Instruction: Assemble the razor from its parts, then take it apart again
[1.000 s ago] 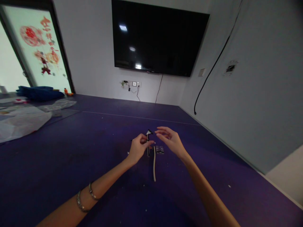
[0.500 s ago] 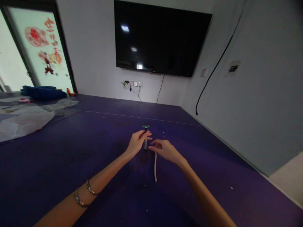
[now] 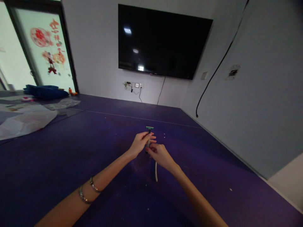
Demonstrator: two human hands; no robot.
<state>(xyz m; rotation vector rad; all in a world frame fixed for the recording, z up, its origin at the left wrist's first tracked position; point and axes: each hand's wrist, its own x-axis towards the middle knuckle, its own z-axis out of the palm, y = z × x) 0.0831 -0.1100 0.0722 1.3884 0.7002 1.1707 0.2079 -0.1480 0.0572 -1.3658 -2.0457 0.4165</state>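
A razor with a dark head and a green strip is held upright, slightly tilted, above the purple surface. My left hand pinches its upper handle just under the head, some fingers stretched out past it. At the lower end of the handle, the thumb and fingers of my right hand close on the razor. A thin, pale, slightly curved strip or tube lies on the surface below my right hand, its upper end hidden by that hand.
The purple surface carries small white bits. Clear plastic sheeting, a blue cloth bundle and a small orange item lie at the left. A black cable hangs along the right wall; a television hangs ahead.
My right hand has moved left and closed on the lower handle. The razor has tilted, its head shifting slightly right. The view has shifted a little.
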